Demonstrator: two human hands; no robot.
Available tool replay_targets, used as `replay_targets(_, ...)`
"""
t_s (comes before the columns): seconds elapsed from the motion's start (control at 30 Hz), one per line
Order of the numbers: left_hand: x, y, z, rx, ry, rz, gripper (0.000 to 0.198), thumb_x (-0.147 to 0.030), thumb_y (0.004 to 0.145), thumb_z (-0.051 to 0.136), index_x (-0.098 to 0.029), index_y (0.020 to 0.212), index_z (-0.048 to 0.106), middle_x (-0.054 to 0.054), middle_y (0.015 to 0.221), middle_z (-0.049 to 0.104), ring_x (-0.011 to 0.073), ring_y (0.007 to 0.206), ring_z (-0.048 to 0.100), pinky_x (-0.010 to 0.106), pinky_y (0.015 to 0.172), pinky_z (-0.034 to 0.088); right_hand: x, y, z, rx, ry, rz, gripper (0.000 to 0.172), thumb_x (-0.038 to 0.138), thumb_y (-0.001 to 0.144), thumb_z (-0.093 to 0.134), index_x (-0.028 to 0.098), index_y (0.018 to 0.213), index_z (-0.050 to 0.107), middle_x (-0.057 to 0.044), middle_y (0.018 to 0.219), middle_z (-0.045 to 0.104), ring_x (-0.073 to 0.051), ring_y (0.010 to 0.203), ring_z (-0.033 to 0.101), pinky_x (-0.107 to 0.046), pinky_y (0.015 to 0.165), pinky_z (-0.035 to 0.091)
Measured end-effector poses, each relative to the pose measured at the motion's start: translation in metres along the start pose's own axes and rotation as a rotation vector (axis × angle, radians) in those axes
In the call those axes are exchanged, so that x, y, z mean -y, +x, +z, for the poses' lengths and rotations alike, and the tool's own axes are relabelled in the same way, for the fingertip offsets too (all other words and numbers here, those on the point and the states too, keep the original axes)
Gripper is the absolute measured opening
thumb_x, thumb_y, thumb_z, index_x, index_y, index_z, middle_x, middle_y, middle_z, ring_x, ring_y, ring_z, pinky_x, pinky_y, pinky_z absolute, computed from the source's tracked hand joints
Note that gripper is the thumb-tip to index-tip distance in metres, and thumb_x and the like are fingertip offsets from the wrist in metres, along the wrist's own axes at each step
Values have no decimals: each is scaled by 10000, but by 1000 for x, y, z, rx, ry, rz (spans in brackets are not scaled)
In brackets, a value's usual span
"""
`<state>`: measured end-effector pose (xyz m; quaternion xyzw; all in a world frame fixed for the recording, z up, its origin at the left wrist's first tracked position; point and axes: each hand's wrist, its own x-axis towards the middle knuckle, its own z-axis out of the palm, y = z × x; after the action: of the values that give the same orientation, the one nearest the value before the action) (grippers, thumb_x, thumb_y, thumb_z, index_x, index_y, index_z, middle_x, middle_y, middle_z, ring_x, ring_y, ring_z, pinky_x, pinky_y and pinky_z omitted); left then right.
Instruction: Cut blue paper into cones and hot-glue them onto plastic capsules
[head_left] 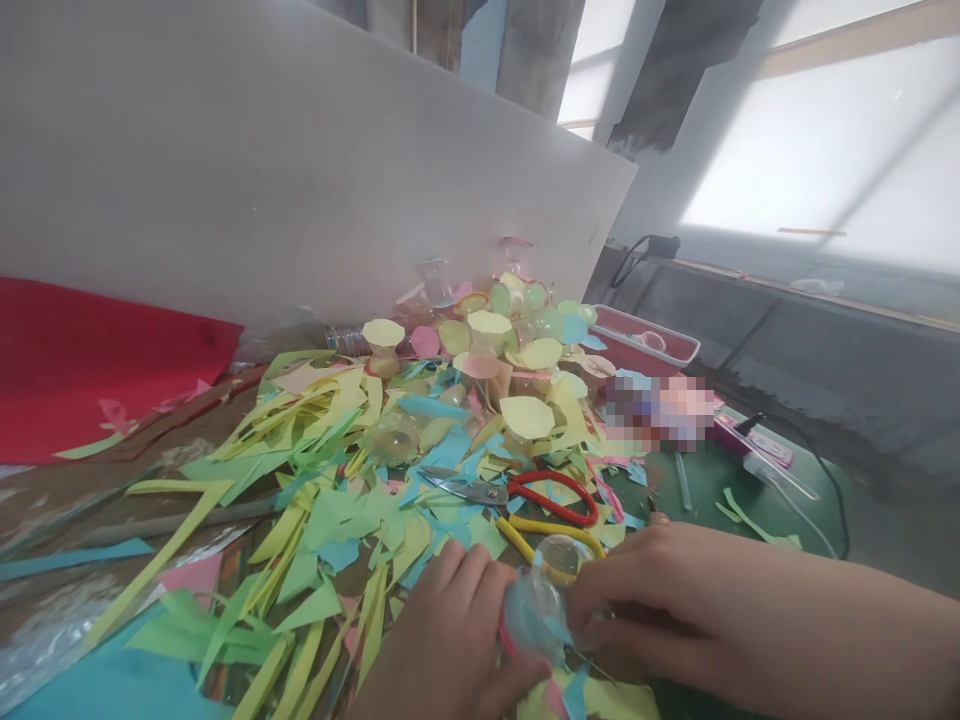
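My left hand [457, 640] curls round the left side of a clear plastic cup [536, 610] with blue paper at it and a pinkish-red rim. From the right, my right hand [645, 610] closes on the cup's other side, its fingertips partly hidden. Just behind the cup another clear rounded piece [561, 556] shows. Scissors [487, 492] with one red and one yellow handle lie open on the paper scraps beyond my hands. A heap of clear cups topped with paper discs [527, 417] rises farther back.
Green, yellow, blue and pink paper strips [307, 500] cover the table's left and middle. A grey-white board [300, 170] stands behind. At the back right is a pink tray [660, 340] with a white rim. Cables [832, 465] cross the green surface [817, 490] on the right.
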<state>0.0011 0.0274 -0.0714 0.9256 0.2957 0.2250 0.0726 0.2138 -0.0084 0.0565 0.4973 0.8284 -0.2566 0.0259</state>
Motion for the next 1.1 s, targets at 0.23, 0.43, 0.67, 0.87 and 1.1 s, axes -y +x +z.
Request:
replay_targets(0.23,0,0,-1,-11,9,3,377,-562,881,488,-198,840,580,28,820,629,217,746,542,344,692,445,6,1,2,-2,77,72,182,210,909,485,259,844,648,46,729,680,-110,625,597,-190,579,429)
replay_targets(0.43,-4,6,-8,97,-5,-29,295,-463,818,644,-176,818,579,22,802,620,214,743,536,347,688,449,4,-2,-7,-245,-144,35,308,286,972,377,237,810,635,9,632,638,-132,551,579,-216,503,426)
replay_targets(0.67,-9,10,-15,169,-15,-86,270,-411,785,694,-165,804,583,31,796,621,221,749,534,347,672,451,-16,-8,-3,-440,-532,-57,373,413,991,327,228,1146,612,-85,920,705,-248,747,681,-359,604,531)
replay_targets(0.87,-8,8,-11,161,-16,-65,281,-424,785,687,-165,817,584,34,810,624,229,758,541,365,687,453,-2,0,8,-255,-420,-182,575,517,860,597,242,1354,494,-106,1215,647,-285,1000,666,-383,762,572)
replay_targets(1.1,-9,8,-12,166,-29,-80,309,-475,826,623,-170,806,578,38,807,605,225,748,510,361,678,440,-5,14,-2,-72,-225,-116,494,471,900,566,279,1349,498,-75,1206,646,-259,1029,646,-384,847,528)
